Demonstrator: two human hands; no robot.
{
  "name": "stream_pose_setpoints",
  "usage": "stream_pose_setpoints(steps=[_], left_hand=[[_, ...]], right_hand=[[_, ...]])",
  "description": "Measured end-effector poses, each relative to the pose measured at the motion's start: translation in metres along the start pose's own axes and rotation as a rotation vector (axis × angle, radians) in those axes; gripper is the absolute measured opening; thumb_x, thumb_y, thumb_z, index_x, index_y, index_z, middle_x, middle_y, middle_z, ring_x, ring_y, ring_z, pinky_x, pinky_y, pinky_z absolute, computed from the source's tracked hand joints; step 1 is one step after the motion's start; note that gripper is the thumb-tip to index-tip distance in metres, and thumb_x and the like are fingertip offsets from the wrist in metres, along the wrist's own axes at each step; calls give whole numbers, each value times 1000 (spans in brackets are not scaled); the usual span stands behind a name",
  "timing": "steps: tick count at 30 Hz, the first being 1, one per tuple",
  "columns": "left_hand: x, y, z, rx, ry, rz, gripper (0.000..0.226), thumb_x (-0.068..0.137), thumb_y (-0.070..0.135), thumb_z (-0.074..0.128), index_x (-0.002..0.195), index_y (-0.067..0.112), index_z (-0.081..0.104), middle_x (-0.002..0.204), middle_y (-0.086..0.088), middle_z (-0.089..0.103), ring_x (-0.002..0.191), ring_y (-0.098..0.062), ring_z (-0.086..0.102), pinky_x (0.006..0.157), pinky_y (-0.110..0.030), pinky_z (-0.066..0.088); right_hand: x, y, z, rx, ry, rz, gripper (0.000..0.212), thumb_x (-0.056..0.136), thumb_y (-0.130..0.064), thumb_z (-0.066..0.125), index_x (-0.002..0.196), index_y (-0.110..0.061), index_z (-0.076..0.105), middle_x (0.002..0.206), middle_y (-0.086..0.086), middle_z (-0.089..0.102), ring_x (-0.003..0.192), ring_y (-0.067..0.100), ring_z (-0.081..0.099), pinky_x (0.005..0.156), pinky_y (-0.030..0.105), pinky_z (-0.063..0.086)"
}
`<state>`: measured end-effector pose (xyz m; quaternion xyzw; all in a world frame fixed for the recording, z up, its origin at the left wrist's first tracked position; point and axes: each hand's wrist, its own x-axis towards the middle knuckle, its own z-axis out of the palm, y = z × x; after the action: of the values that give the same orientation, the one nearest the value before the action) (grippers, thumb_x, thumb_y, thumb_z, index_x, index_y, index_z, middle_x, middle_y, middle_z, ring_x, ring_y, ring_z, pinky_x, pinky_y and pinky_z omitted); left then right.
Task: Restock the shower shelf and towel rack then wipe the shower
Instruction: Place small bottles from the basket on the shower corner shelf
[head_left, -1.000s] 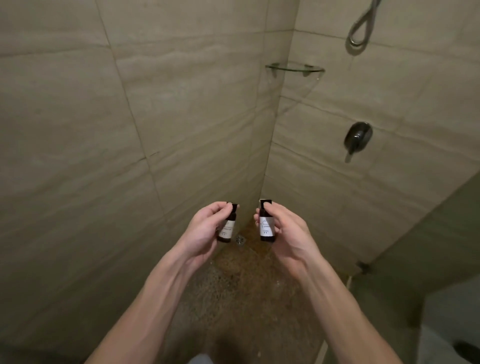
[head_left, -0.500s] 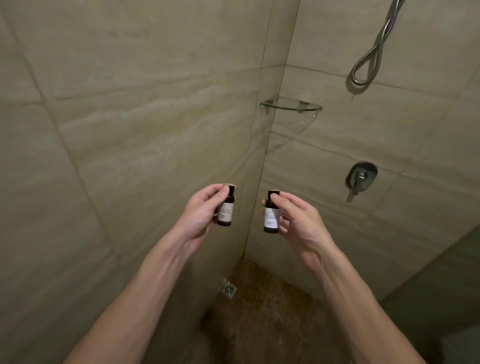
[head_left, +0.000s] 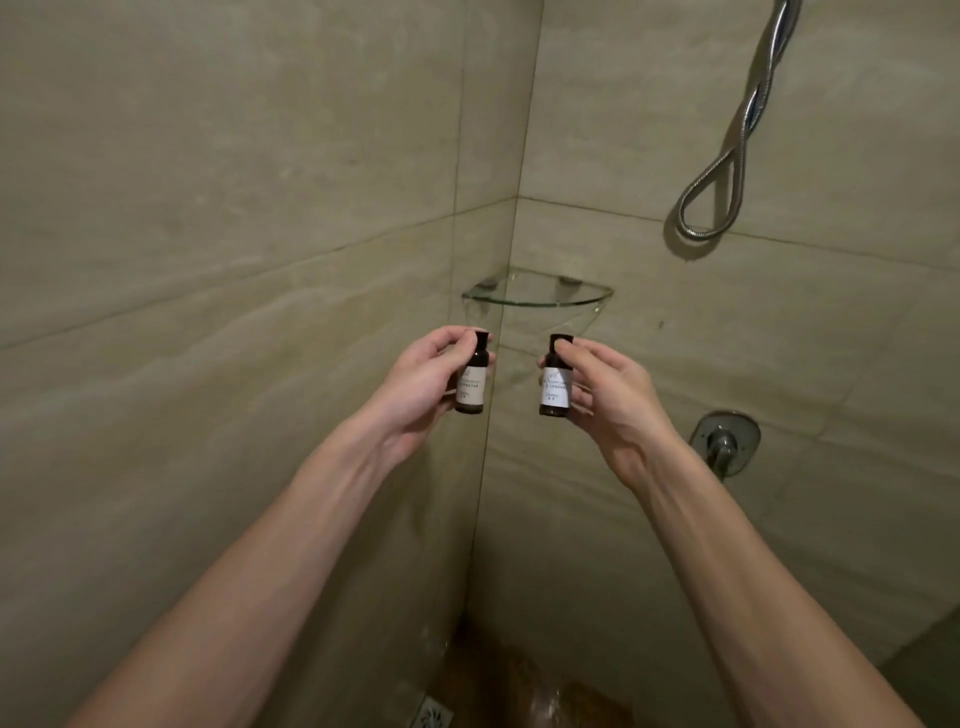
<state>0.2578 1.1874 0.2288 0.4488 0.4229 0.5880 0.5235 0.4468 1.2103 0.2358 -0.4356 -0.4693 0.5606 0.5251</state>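
Observation:
Two small dark bottles with white labels and black caps are held upright in front of the shower corner. My left hand (head_left: 421, 382) pinches the left bottle (head_left: 470, 384) by its cap and side. My right hand (head_left: 610, 402) grips the right bottle (head_left: 555, 387) the same way. Both bottles are just below and in front of the glass corner shelf (head_left: 537, 299), which has nothing on it.
Beige tiled walls meet at the corner behind the shelf. A looped metal shower hose (head_left: 722, 176) hangs at upper right. The chrome mixer valve (head_left: 724, 441) sticks out of the right wall. A floor drain (head_left: 431, 714) sits by the left wall on the brown pebble floor.
Both hands have risen with the bottles toward the glass shelf, and the view has tilted up, so the shelf now sits just above the bottle caps.

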Motion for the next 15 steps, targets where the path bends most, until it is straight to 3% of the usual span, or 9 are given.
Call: stream_pose_setpoints(steps=[6, 11, 15], left_hand=[[125, 27, 41, 3, -12, 52, 21, 105, 24, 49, 115, 12, 64, 96, -2, 71, 82, -12, 66, 75, -23, 50], [216, 32, 56, 89, 25, 82, 19, 105, 28, 51, 111, 16, 65, 93, -1, 74, 85, -15, 66, 70, -29, 45], [268, 28, 63, 203, 109, 112, 18, 105, 27, 50, 110, 16, 63, 97, -3, 73, 84, -14, 67, 67, -28, 52]], right_hand=[[119, -38, -21, -27, -53, -40, 28, 90, -28, 72, 114, -14, 69, 103, 10, 76, 77, 15, 63, 73, 33, 53], [207, -55, -28, -60, -71, -77, 21, 91, -27, 71, 107, -14, 70, 105, 13, 76, 76, 15, 67, 74, 34, 54], [266, -54, -22, -105, -67, -100, 32, 89, -26, 74, 117, -11, 68, 104, 9, 76, 76, 13, 69, 64, 27, 56]])
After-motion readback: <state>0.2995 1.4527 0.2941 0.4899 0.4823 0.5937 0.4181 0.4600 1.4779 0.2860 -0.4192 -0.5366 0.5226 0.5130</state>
